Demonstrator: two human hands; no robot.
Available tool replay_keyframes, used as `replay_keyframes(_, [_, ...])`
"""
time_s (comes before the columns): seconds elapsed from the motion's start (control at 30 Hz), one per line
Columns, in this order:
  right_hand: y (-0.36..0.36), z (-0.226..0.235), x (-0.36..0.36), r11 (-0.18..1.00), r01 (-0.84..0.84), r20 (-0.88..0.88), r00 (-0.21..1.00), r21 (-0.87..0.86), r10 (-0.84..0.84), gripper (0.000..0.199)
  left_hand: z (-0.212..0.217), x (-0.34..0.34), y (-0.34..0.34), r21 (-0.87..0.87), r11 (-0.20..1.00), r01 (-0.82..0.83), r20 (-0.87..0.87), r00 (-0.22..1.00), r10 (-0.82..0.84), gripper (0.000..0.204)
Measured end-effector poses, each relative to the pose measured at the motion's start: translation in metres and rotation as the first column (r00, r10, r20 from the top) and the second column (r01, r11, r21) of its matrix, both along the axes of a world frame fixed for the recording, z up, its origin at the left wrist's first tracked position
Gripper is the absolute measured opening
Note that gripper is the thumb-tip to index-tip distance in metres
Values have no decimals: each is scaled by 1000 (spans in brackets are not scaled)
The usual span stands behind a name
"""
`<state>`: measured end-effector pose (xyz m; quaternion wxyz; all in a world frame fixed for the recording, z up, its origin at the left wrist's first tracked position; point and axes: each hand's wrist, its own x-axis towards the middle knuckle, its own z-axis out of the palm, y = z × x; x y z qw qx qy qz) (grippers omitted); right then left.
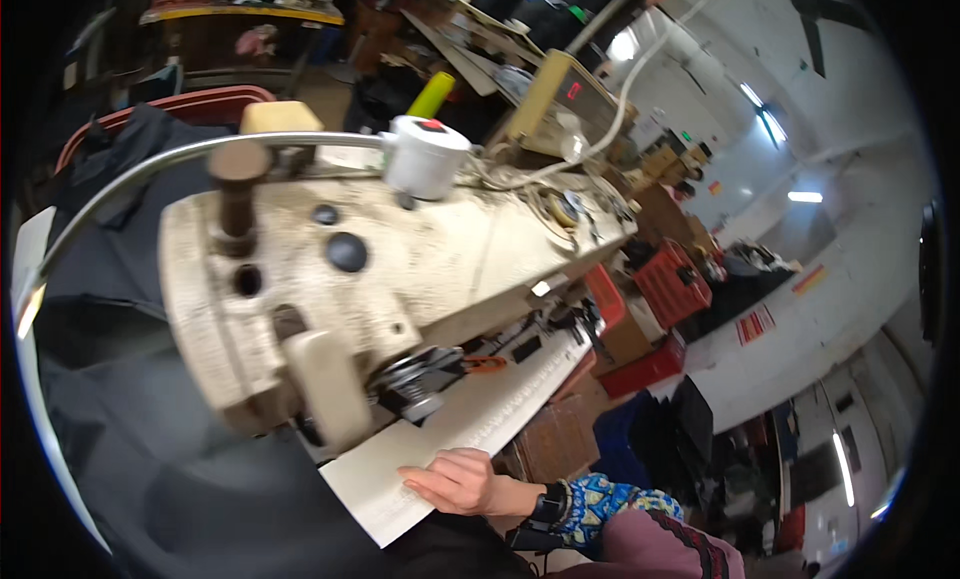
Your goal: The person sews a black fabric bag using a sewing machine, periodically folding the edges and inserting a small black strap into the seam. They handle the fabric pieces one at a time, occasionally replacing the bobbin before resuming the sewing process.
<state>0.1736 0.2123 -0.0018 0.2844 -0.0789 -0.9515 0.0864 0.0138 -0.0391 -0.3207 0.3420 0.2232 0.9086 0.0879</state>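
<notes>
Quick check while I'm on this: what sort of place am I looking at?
Probably a sewing workshop or small garment factory: a worn, cream sewing machine dominates the view, dark cloth lies beside it, and a red crate stands beyond.

From here I hold my right hand knuckles up, fingers bent close together, wrist nearly straight, sleeved forearm pointing left.
</notes>
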Motion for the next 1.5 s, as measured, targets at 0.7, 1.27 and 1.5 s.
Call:
replay_keyframes(0.7, [-1, -2, -1, 1000, 3, -54, 999, 23, -2, 18, -4, 0, -2, 19, 1000, -13, -41, 999, 14, 35])
replay_keyframes(1.27, [-9, 17, -30, 973, -221, 27, 974, -70, 223, 27, 34, 61, -78, 198, 975, -102, 57, 994, 93, 28])
replay_keyframes(1.5, [-14, 11, -79, 871, -472, 235, 839, -134, 491, 54, 277, 59, -88, 588, 808, 21, 525, 751, -401, 35])
